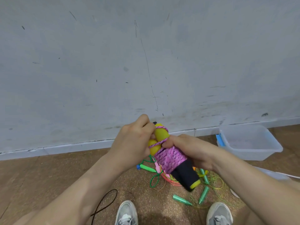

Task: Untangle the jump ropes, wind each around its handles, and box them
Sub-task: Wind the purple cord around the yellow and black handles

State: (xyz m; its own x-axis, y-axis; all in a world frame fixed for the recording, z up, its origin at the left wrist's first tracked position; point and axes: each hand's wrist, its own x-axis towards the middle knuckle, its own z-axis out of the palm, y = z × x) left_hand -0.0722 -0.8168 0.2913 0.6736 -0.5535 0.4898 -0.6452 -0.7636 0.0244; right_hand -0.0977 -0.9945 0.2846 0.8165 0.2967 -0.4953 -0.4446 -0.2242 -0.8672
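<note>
My left grip is curled shut at the yellow top ends of the handles, its fingertips pinching the free end of the pink rope. My right grip is wrapped round the wound middle of the two handles, with its thumb pressed on the strand that crosses the yellow ends.

In the head view, I see the two handles lying side by side as one bundle, held in the air over the floor. Their yellow ends tilt toward eleven o'clock and their black ends toward five. The pink rope is coiled thickly round the middle, and a loose turn or two runs over the yellow tops.

Below the bundle, from six to four o'clock, a tangle lies on the floor:
- a green rope with a green handle at seven o'clock;
- an orange rope coil;
- thin yellow-green cord with more green handles scattered through it.

A clear plastic box stands on the floor against the wall, at three o'clock from my right grip and well apart from it. A black cord loops at seven o'clock, beside my left forearm. Both of my shoes show at the bottom edge.
</note>
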